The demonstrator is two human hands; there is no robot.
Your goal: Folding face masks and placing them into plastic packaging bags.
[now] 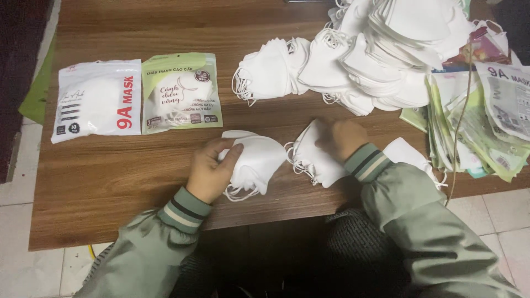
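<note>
White folded masks gathered into 2 small stacks on the wooden tabletop.
Left hand fingers curl around one mask stack, squaring it; right hand presses flat on another stack, apparently steadying it; loose mask heap lies beyond.

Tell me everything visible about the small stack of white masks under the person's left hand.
The stack of masks is a few folded white face masks, soft and fabric-like, lying flat on the wooden table near its front edge. Thin white ear loops trail from its lower side. The left hand grips its left edge, thumb on top. A second mask pile lies just to its right, close by.
</note>
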